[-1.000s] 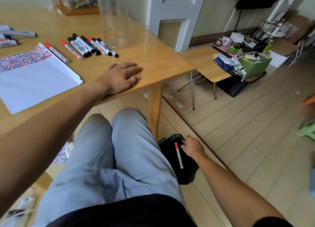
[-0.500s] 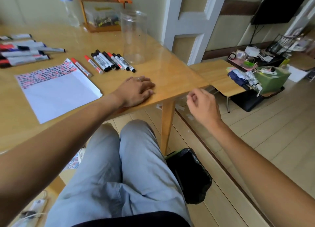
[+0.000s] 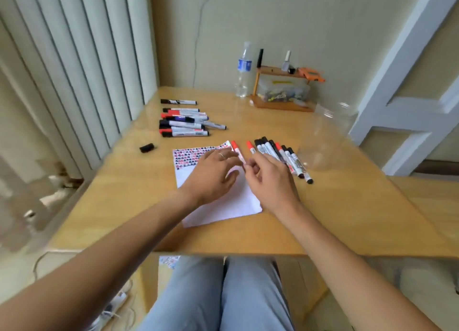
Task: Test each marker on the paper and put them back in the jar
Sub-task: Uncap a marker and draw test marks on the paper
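Note:
A white paper [image 3: 224, 206] with rows of red and black test marks lies on the wooden table [image 3: 347, 219]. My left hand [image 3: 211, 176] hovers flat over it, its fingers spread toward a red-capped marker [image 3: 234, 147] at the paper's right edge. My right hand [image 3: 270, 181] has curled fingers, with thumb and forefinger pinching that marker's tail end. Further right lie another red-capped marker [image 3: 250, 146] and a row of several markers [image 3: 285, 156]. Beyond them stands the clear jar [image 3: 327, 137], blurred and empty as far as I can see.
A second group of several markers [image 3: 183, 125] lies at the back left, with a loose black cap [image 3: 147, 147] nearby. A water bottle [image 3: 244, 69] and a small wooden rack [image 3: 280, 92] stand against the wall. Vertical blinds hang on the left.
My view swung from the floor on the right back to the table. My right hand came up and reached the red-capped marker, and my left hand moved from the table edge onto the paper.

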`<state>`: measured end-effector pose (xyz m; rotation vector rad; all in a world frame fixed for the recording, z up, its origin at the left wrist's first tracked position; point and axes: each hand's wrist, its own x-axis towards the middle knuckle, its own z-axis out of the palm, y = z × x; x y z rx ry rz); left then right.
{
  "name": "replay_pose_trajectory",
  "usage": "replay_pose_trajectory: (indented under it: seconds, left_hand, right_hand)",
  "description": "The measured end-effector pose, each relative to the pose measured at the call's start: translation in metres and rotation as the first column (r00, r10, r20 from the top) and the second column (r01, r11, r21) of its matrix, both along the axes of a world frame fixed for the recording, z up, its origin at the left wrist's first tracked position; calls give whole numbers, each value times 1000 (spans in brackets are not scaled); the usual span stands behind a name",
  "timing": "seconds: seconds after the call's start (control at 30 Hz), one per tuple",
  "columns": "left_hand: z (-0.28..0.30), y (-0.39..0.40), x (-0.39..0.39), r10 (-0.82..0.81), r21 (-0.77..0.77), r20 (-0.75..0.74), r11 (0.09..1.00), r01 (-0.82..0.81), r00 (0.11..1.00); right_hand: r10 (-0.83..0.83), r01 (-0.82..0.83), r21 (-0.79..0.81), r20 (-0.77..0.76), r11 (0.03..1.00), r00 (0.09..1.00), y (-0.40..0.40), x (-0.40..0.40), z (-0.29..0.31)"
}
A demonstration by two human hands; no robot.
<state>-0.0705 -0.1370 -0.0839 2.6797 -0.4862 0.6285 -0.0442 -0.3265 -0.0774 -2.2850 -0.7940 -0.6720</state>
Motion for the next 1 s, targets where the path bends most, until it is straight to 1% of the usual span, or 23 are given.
replay_pose_trajectory:
  seconds: [0.07,0.17,0.3,0.43,0.57,0.63,0.83,1.0]
  left_hand:
    - [-5,33,0,106,-32,-23,994,-107,994]
    - [-11,76,-2,239,-27,-56,970,-240,970]
    - [-12,112,-2,356,-36,-69,933,-359,932]
    - [-14,133,8,463,-85,-34,882,-464,886]
    - [-12,148,22,562,-96,-22,822,-561,827]
    - [-11,152,32,575,-64,-6,817,-574,818]
    - [-6,161,64,520,71,75,848,-525,851]
    - [-8,166,81,506,180,95,839,-514,858]
  right_hand:
    - [52,-53,-30,-25,998,998,33,14,-4]
    - [88,-91,-81,-38,993,995,73,33,-8]
    - [102,-111,-151,-66,982,993,114,56,-10]
    - [121,-142,-186,-120,972,985,134,72,-14]
    - [87,-107,-235,-93,966,992,139,77,-26]
    - [83,-104,-223,-99,969,992,138,78,-30]
    - [66,-92,-195,-134,976,989,135,80,-32]
    - [82,-111,-180,-160,977,984,134,80,-33]
